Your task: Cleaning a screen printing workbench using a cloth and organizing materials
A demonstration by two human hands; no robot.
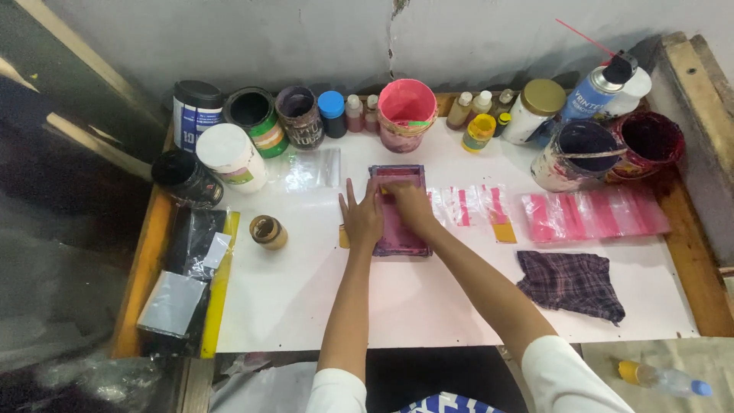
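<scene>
Hands meet over a small rectangular printing frame stained pink and purple, which lies flat on the white tabletop near its middle, just this side of a pink plastic bucket at the far edge; the left hand lies palm-down with fingers straight and close together, pressing on the frame's left edge; the right hand rests on top of the frame with fingers curled, but whether it pinches anything there cannot be told. Just right of the frame lie small clear plastic bags printed with pink stripes; farther right sits a larger overlapping row of pink-printed clear bags; near that row, toward the near right, a crumpled dark plaid cloth lies on the table. Left of the frame stands a small brown open jar; a white-lidded tub and several open ink cans crowd the far left corner; a blue spray can leans at the far right.
</scene>
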